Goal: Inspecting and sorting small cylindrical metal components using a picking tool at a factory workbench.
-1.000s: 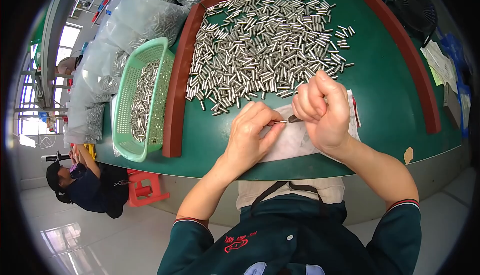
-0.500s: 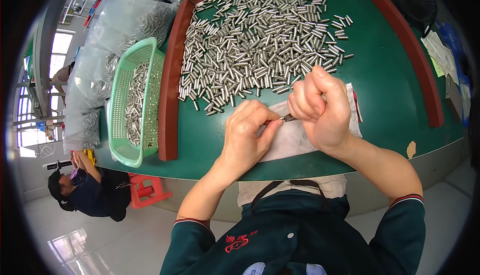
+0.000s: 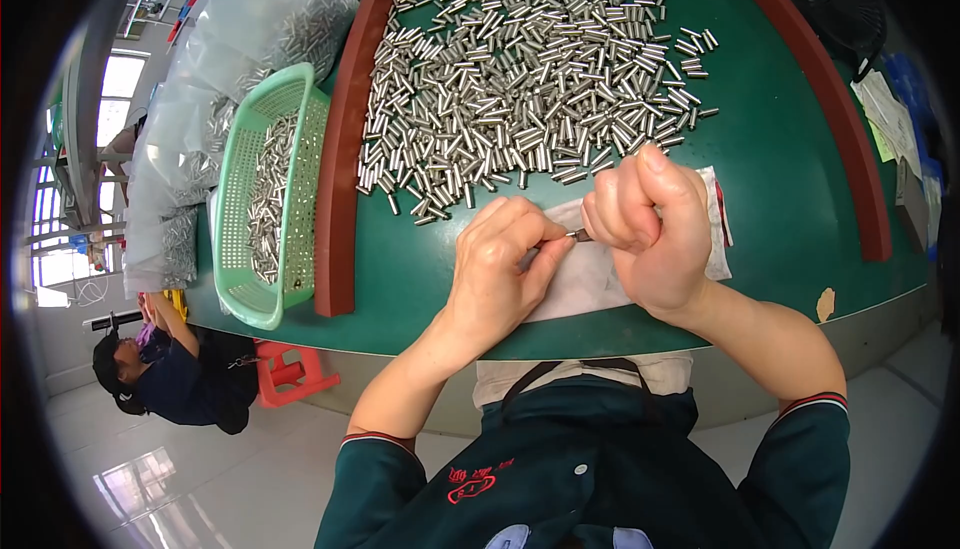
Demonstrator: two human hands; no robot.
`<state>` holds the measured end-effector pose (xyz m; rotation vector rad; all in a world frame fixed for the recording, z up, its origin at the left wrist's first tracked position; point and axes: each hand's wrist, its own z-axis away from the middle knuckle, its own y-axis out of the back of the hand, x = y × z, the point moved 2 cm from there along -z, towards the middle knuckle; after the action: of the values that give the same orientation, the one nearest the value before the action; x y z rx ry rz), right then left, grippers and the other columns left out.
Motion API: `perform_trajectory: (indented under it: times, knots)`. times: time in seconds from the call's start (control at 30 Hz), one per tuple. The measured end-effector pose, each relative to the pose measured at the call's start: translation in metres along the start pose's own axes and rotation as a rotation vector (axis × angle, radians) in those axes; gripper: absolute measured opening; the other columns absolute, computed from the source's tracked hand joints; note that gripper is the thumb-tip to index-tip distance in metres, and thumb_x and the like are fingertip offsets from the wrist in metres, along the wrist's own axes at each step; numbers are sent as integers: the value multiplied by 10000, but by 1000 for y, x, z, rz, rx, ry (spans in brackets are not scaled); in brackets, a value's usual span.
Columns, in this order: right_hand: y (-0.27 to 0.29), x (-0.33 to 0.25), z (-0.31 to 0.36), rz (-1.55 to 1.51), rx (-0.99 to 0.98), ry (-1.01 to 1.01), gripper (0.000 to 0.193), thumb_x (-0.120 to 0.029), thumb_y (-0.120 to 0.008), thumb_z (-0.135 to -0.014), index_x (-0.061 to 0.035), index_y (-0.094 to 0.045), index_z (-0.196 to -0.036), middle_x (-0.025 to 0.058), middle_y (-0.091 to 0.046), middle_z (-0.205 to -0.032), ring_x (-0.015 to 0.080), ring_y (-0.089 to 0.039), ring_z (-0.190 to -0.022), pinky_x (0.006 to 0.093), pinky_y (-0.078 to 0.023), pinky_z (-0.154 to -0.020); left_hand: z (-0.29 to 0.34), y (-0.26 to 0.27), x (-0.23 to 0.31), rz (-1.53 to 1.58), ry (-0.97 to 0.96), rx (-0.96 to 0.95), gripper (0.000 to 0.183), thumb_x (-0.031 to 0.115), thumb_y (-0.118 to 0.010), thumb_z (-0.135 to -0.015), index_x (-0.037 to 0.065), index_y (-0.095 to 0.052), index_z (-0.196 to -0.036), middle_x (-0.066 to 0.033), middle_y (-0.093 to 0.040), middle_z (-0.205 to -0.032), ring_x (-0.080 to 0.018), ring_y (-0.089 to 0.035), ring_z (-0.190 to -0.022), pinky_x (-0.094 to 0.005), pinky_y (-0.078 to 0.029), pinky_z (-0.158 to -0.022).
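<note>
Over the near part of the green table, my left hand (image 3: 497,267) pinches a small metal pin between thumb and fingertips; little of the pin shows. Close beside it, my right hand (image 3: 655,234) is closed in a fist with the thumb on top. A thin dark metal piece (image 3: 584,235) sticks out of that fist toward the left fingertips; the rest is hidden in the palm. Below both hands lies a whitish cloth (image 3: 590,284). Beyond them spreads a large heap of short shiny metal pins (image 3: 520,89).
Dark red rails (image 3: 338,209) border the table (image 3: 780,199). At left stands a light green basket (image 3: 228,249) of pins, with clear bags (image 3: 255,34) of pins behind it. A fan (image 3: 838,4) is at far right. A person (image 3: 175,369) sits at lower left near a red stool (image 3: 290,374).
Both hands keep the same grip and have shifted very slightly to the right. The view has moved a little; the heap looks the same.
</note>
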<state>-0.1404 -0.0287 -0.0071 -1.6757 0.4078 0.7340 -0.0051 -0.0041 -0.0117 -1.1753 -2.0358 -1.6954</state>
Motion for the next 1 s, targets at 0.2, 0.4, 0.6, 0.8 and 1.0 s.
perform_trajectory:
  times: [0.2, 0.4, 0.6, 0.8, 1.0]
  knots:
    - [-12, 0, 6, 248, -5, 96, 419, -184, -315, -875, -98, -250, -470, -11, -253, -413, 82, -187, -392, 241, -191, -405, -2, 1, 0, 34, -16, -2, 105, -9, -653, -603, 17, -557, -635, -55, -493, -605, -225, -456, -551, -327, -374, -515]
    - [-16, 1, 10, 367, 0, 131, 411, -176, -328, -871, -89, -260, -476, -8, -256, -429, 79, -205, -418, 242, -207, -438, -2, 3, 4, 10, -1, -10, 99, -6, -649, -609, 10, -553, -623, -62, -485, -591, -228, -462, -547, -326, -376, -518]
    - [-7, 3, 10, 269, -10, 99, 351, -162, -396, -849, -41, -344, -524, -21, -329, -486, 53, -261, -462, 242, -226, -414, -1, -1, 7, 22, 27, 9, 93, 9, -654, -614, 7, -565, -644, -68, -493, -595, -225, -463, -543, -318, -380, -512]
    - [-3, -10, -2, 85, 53, 75, 418, -219, -328, -877, -107, -267, -479, -7, -254, -406, 80, -168, -378, 247, -165, -382, 2, -3, 5, 6, 53, 30, 92, 8, -653, -624, 13, -566, -654, -67, -500, -598, -212, -463, -532, -311, -382, -514]
    - [-4, -6, -3, 100, 54, 42, 436, -234, -322, -886, -116, -261, -470, -11, -249, -402, 77, -164, -372, 243, -156, -376, 2, 7, 5, 181, 98, 36, 82, 15, -632, -682, 7, -569, -734, -57, -532, -733, -161, -510, -650, -259, -405, -569]
